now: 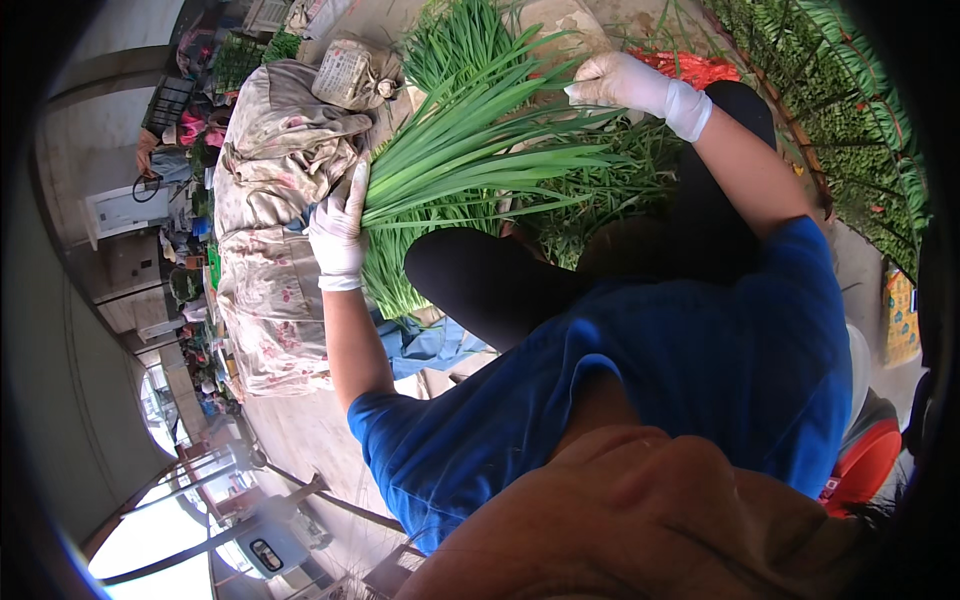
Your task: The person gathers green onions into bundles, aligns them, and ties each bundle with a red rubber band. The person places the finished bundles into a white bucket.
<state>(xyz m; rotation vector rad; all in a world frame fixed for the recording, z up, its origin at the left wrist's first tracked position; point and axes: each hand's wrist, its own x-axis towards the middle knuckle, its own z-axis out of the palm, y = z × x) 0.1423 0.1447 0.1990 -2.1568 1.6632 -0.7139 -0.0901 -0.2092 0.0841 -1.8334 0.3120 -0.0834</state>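
In a thin white glove, my left hand (339, 229) grips the lower end of a bunch of long flat green leaves, like garlic chives (465, 161), which fan out to the right. My right hand (596, 84), in a soiled white glove, is beside the leaf tips with its fingers bent together; whether a leaf is pinched between them cannot be told. More bunches of similar greens (454, 49) lie beyond the held one, and others (390, 274) lie beneath it. Loose leaves and trimmings (622, 172) are heaped by my legs.
A floral cloth (262, 292) covers a bulky pile at the left, with a tied sack bearing writing (349, 75) near its top. Red plastic netting (694, 67) lies past my right wrist. Leafy plants (862, 112) stand behind a rail at the right. Blue cloth (427, 345) lies near my knee.
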